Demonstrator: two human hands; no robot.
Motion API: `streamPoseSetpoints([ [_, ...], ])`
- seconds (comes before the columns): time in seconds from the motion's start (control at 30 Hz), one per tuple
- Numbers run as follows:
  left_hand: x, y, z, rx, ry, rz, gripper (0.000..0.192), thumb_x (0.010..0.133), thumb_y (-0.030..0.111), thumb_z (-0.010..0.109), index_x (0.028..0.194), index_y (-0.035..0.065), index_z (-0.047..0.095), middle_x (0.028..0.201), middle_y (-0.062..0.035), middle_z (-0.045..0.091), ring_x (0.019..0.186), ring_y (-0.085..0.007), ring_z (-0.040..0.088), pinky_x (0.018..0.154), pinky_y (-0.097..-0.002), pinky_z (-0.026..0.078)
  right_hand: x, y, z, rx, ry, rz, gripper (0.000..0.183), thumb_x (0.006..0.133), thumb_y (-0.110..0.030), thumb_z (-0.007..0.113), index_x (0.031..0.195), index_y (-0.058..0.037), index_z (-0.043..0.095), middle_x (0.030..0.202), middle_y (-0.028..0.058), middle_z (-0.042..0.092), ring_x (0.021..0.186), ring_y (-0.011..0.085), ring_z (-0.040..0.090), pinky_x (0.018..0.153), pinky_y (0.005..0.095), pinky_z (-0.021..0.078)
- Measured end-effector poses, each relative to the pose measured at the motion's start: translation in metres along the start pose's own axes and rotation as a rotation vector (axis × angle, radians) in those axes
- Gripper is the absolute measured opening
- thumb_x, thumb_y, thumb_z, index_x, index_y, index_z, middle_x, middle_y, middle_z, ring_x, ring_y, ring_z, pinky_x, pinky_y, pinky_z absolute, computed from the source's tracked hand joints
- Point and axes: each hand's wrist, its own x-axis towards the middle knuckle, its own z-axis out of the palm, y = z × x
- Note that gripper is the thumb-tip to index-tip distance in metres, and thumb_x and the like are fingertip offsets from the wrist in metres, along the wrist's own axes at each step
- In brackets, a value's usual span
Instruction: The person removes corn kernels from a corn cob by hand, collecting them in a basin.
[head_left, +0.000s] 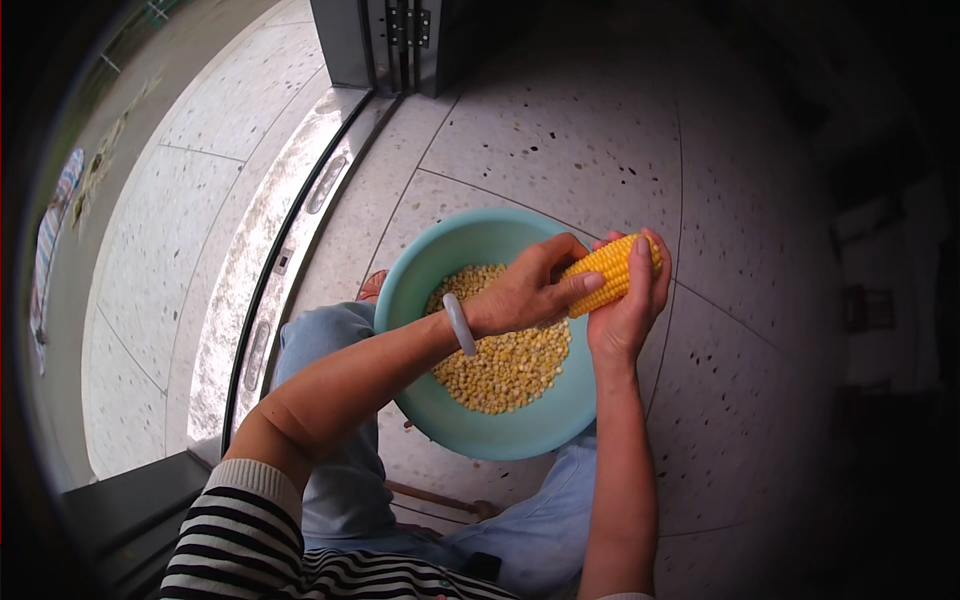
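A yellow ear of corn (609, 274), its kernels in tight rows, is tilted above the right rim of a turquoise plastic basin (480, 442). My right hand (630, 315) wraps around the cob from the right, thumb lying along its upper end. At the cob's lower left end, my left hand (536, 285) grips too, with the thumb pressed on the kernels. A pale bangle (459, 324) circles my left wrist. Loose corn kernels (502, 375) cover the basin's bottom, partly hidden beneath my left hand and forearm.
The basin stands between my knees in jeans (330, 345) on a speckled tile floor (555, 165). To the left runs a metal door track (300, 240), meeting a dark door frame (375, 45). A wooden bar (435, 496) lies low between my legs. Dim chairs (870, 307) appear far right.
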Motion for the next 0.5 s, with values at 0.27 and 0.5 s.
streamPoseSetpoints([
  [0.27,0.001,-0.003,-0.001,0.029,-0.006,0.066,0.047,0.097,0.04,0.064,0.113,-0.0014,0.05,0.089,-0.005,0.059,0.067,-0.0081,0.053,0.054,-0.023,0.042,0.0,0.0,0.001,-0.028,-0.027,-0.022,0.037,0.098,-0.025,0.059,0.126,-0.0054,0.045,0.105,0.013,0.059,0.091,0.0212,0.059,0.083,0.0358,0.0514],
  [0.5,-0.002,0.005,0.0,-0.041,-0.031,-0.005,0.048,0.096,0.043,0.064,0.111,-0.0001,0.048,0.085,-0.0061,0.057,0.062,-0.0082,0.051,0.052,-0.0228,0.04,0.0,0.001,-0.001,-0.034,-0.02,0.004,0.04,0.098,-0.029,0.06,0.125,-0.0047,0.044,0.106,0.0136,0.058,0.094,0.0214,0.059,0.084,0.0355,0.0513],
])
